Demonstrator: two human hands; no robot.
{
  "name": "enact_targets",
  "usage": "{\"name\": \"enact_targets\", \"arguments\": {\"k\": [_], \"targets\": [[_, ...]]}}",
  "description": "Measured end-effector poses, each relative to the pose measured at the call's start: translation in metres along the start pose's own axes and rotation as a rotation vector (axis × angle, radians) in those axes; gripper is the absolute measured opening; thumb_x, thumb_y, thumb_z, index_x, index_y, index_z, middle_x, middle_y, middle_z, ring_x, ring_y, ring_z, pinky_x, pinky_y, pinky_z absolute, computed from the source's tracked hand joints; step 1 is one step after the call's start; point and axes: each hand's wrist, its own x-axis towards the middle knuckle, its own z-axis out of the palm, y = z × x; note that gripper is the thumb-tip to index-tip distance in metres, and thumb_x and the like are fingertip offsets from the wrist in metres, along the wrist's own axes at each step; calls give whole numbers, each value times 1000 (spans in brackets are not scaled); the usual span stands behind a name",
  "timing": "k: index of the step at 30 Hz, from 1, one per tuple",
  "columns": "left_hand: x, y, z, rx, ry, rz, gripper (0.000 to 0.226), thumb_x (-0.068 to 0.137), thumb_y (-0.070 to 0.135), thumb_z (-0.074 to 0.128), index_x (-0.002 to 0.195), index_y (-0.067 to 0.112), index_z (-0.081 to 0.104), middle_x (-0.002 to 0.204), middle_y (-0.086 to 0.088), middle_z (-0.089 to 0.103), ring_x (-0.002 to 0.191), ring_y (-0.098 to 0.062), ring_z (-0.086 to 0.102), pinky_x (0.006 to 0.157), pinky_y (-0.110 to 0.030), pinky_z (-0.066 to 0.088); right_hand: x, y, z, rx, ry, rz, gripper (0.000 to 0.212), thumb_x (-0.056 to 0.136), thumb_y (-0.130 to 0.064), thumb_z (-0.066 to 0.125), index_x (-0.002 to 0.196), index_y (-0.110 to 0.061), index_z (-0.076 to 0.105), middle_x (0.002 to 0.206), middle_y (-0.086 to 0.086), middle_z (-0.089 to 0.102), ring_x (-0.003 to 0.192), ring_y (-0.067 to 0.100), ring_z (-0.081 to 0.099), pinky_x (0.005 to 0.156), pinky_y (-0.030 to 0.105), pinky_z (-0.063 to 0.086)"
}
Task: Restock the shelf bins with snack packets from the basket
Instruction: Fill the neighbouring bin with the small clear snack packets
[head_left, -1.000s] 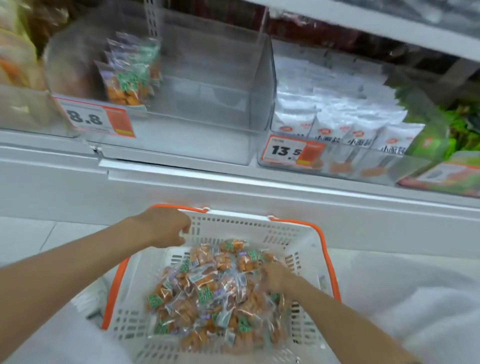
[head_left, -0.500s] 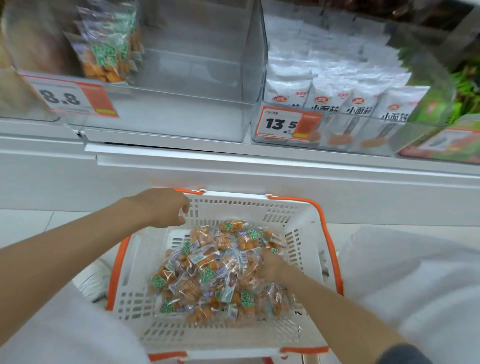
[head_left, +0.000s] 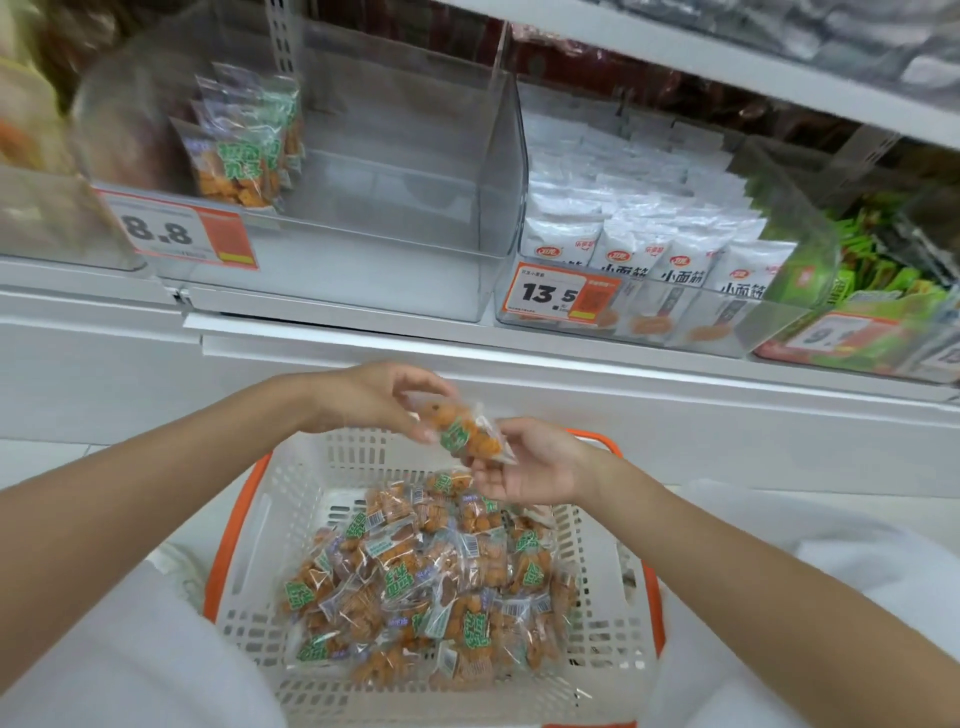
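Observation:
A white basket (head_left: 291, 525) with an orange rim sits below me, holding a heap of clear snack packets (head_left: 431, 587) with orange pieces and green labels. Above its far edge, one such snack packet (head_left: 465, 434) is held between both hands. My left hand (head_left: 374, 397) pinches its upper left end. My right hand (head_left: 530, 462) holds its lower right end from beneath. On the shelf above stands a clear bin (head_left: 405, 208) with a few matching packets (head_left: 244, 140) stacked at its left side; most of the bin is bare.
A price tag reading 8.8 (head_left: 176, 234) hangs on the clear bin's front. To the right, a bin of white packets (head_left: 649, 223) carries a 13.5 tag (head_left: 561, 296). Green packets (head_left: 883, 291) fill the far right bin. A white shelf ledge (head_left: 519, 353) runs between bins and basket.
My right hand has come up out of the heap with one packet. My left hand left the basket's rim and moved right to take the packet's other end.

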Motion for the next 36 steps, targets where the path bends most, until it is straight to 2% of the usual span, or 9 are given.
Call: {"name": "enact_targets", "arguments": {"k": [4, 8, 13, 17, 20, 22, 29, 32, 36], "targets": [[1, 8, -13, -123, 219, 61, 29, 83, 24, 74, 111, 18, 70, 108, -2, 73, 104, -19, 67, 96, -36, 53, 9, -4, 26, -141, 8, -79, 43, 100, -37, 41, 115, -2, 62, 92, 14, 70, 80, 20, 66, 79, 31, 55], [2, 7, -18, -112, 339, 57, 31, 84, 35, 70, 104, 12, 72, 97, -7, 74, 79, -9, 67, 81, -30, 54, 9, -13, 32, -432, 77, -339, 66, 90, -70, 38, 129, -20, 58, 123, 11, 66, 116, 26, 61, 104, 43, 46], [-1, 5, -19, -57, 382, 101, 30, 84, 36, 70, 98, 10, 73, 87, -10, 74, 75, -13, 66, 72, -29, 52, 4, -13, 49, -853, 205, -734, 42, 92, -51, 53, 117, -19, 64, 103, -2, 72, 90, 12, 69, 71, 22, 54], [-3, 8, -20, -112, 381, 89, 34, 80, 40, 70, 87, 7, 74, 74, -1, 71, 71, -7, 65, 82, -31, 54, 3, -4, 55, -867, 306, -963, 27, 96, -35, 56, 95, -9, 61, 75, -2, 64, 59, 3, 60, 56, 23, 48], [-4, 10, -19, -265, 389, 68, 52, 72, 46, 72, 99, 2, 73, 91, -6, 75, 92, -17, 70, 96, -34, 53, -1, 2, 61, -797, 301, -1064, 38, 92, -42, 59, 98, -4, 55, 81, 6, 69, 66, 17, 68, 64, 45, 55], [-6, 15, -19, -311, 394, 85, 53, 68, 48, 73, 101, 7, 74, 98, -7, 75, 102, -20, 69, 97, -34, 52, -2, 2, 62, -788, 286, -1072, 22, 95, -36, 55, 98, -14, 54, 79, -14, 69, 70, 6, 68, 67, 34, 56], [-36, 41, -38, -235, 557, 284, 6, 84, 15, 73, 90, 14, 75, 79, -3, 75, 71, -7, 66, 64, -17, 52, -10, -19, 88, -1022, 291, -1054, 40, 93, -56, 52, 114, -22, 58, 99, -3, 65, 88, 11, 61, 83, 38, 51], [-56, 50, -61, -121, 708, 351, 10, 80, 18, 77, 90, 17, 77, 88, -17, 74, 74, -12, 64, 69, -25, 52, -17, -46, 117, -1165, 349, -1167, 35, 89, -46, 62, 99, -13, 66, 91, 6, 58, 80, 20, 55, 77, 35, 46], [-80, 70, -108, -106, 929, 488, 16, 80, 11, 77, 94, 8, 70, 83, -1, 72, 70, 1, 65, 61, -13, 50, -18, -98, 174, -1173, 411, -1348, 24, 83, -40, 73, 92, -18, 72, 82, 5, 65, 71, 14, 56, 67, 30, 42]]}}
